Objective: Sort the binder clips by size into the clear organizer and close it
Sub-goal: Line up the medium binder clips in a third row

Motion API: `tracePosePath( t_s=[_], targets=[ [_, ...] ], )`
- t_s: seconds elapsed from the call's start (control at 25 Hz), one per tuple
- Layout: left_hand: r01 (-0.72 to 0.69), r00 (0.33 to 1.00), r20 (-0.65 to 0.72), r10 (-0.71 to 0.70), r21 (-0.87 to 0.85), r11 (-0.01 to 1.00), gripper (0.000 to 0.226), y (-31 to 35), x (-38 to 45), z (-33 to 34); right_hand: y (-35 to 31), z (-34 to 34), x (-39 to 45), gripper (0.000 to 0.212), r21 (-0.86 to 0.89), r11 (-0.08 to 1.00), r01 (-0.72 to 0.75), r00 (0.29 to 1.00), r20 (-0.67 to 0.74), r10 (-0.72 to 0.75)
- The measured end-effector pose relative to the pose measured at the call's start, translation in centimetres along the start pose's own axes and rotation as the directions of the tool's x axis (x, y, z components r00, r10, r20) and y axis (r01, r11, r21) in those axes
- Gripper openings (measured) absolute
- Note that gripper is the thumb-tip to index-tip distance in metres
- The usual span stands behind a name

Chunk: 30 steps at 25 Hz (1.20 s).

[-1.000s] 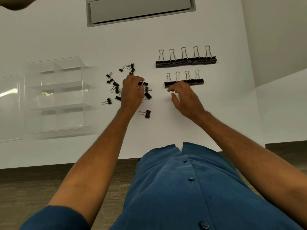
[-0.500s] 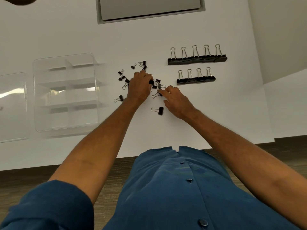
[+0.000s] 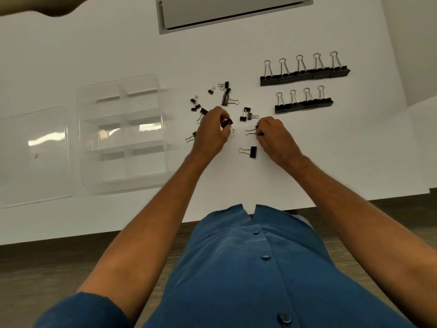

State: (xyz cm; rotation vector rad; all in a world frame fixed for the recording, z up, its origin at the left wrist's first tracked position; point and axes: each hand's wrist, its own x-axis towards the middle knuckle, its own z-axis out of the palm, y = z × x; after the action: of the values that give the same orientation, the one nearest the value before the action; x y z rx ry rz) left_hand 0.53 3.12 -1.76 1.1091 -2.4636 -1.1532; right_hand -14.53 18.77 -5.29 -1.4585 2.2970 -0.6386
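A loose scatter of small black binder clips (image 3: 227,99) lies mid-table. My left hand (image 3: 211,134) pinches one small clip (image 3: 227,123) just above the surface. My right hand (image 3: 274,136) pinches another small clip (image 3: 251,131) by its black body, wire handles pointing left. One more clip (image 3: 249,151) lies between my wrists. Two neat rows stand at the right: large clips (image 3: 305,74) behind, medium clips (image 3: 303,105) in front. The clear organizer (image 3: 121,131) with divided compartments sits at the left, with no clips in it.
The organizer's clear lid (image 3: 35,157) lies flat to its left. A grey recessed panel (image 3: 234,10) is set in the table's far side. The table's front edge (image 3: 118,230) runs just before my body, with dark floor below.
My right hand has closed on a small clip left of the medium row. My left hand has lifted one clip out of the pile and drawn back a little.
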Motion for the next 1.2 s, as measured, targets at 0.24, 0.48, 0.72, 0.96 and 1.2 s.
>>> tracePosePath(
  t_s=[0.24,0.48,0.72,0.96,1.2],
  targets=[
    [0.315,0.948,0.068,-0.309,-0.316,0.895,0.023,-2.4,-6.3,0.7,-0.1,-0.4,-0.9,0.020,0.072,0.990,-0.119,0.993,0.024,0.118],
    [0.490,0.848,0.052,-0.527,-0.455,0.744,0.021,-2.5,-7.8,1.5,0.0,-0.4,-1.0,0.023,0.189,0.953,-0.239,0.970,0.005,0.242],
    [0.499,0.866,0.115,-0.487,-0.275,0.822,0.048,-2.5,-7.7,1.8,0.2,-0.2,-1.3,0.026,0.214,0.941,-0.263,0.963,-0.008,0.271],
    [0.326,0.935,0.116,-0.335,0.089,0.941,0.018,-2.9,-9.0,1.6,1.5,-0.2,-2.4,0.030,0.209,0.963,-0.170,0.984,-0.019,0.178],
    [0.290,0.952,0.029,-0.306,0.245,0.925,0.027,-2.1,-9.6,2.1,2.7,-0.7,-2.6,0.025,0.138,0.987,-0.085,0.996,-0.005,0.086]
  ],
)
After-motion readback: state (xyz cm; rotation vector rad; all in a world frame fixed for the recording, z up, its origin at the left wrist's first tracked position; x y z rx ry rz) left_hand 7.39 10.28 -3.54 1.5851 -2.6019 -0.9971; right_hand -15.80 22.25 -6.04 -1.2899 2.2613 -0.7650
